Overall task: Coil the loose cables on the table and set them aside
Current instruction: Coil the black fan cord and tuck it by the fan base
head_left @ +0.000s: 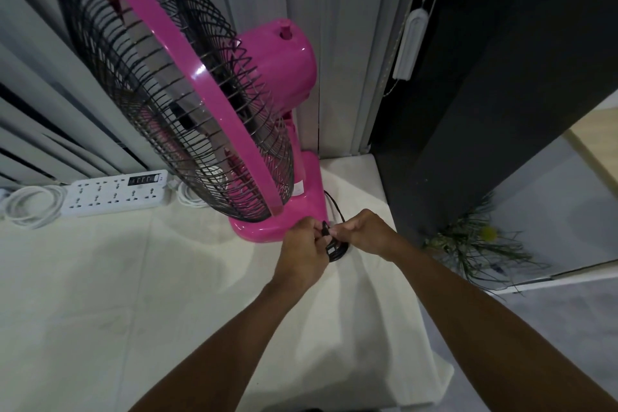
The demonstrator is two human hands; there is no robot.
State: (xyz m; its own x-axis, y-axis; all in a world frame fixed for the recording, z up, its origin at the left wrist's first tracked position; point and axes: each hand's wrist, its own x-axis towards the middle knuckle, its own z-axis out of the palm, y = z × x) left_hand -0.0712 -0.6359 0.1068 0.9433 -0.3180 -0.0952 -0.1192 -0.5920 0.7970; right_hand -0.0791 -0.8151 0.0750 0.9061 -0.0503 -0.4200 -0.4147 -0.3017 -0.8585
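Note:
A black cable [335, 250], bundled into a small coil, hangs between both hands just right of the pink fan's base. My left hand [302, 249] grips the coil from the left, fingers closed around it. My right hand [366, 232] pinches the same cable from the right. One strand of it runs up and back toward the rear of the fan base [329, 199]. A white cable [28, 206] lies coiled at the far left of the table, and another white loop [187, 197] shows behind the fan's grille.
A pink table fan [187, 94] with a black grille fills the upper left. A white power strip [117, 192] lies by the wall. The table [100, 294] wears a cream cloth. A dark cabinet [485, 110] and a plant [478, 244] stand right.

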